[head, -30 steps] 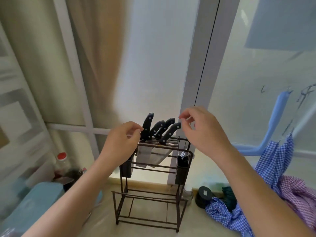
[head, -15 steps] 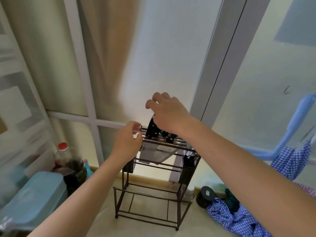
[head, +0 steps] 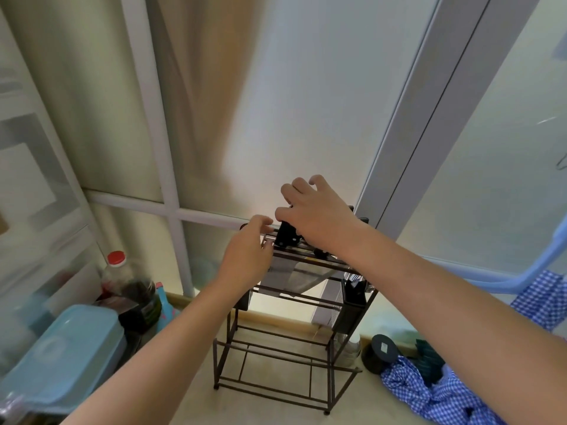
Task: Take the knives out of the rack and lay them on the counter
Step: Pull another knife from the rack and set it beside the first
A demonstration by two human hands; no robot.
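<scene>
A dark metal wire rack [head: 273, 391] stands on the beige counter by the window. Knives with black handles [head: 287, 237] sit in its top slots, and their wide steel blades [head: 294, 276] hang below the top rail. My left hand [head: 245, 259] grips the rack's top left rail. Over the handles lies my right hand [head: 316, 216], thumb and fingers closing around the leftmost handle and hiding most of the others. One more handle end [head: 320, 253] peeks out under my right wrist.
A black holder [head: 352, 302] hangs on the rack's right side. Left of the rack are a red-capped bottle [head: 116, 271], a dark jar [head: 141, 299] and a light blue lidded box [head: 67, 348]. On the right lie blue checked cloth [head: 445, 391], a black round object [head: 380, 352] and a blue hanger [head: 521, 280].
My right hand has come down from the right onto the knife handles and closed around the leftmost one. My left hand stays on the rack's rail. The view has moved closer.
</scene>
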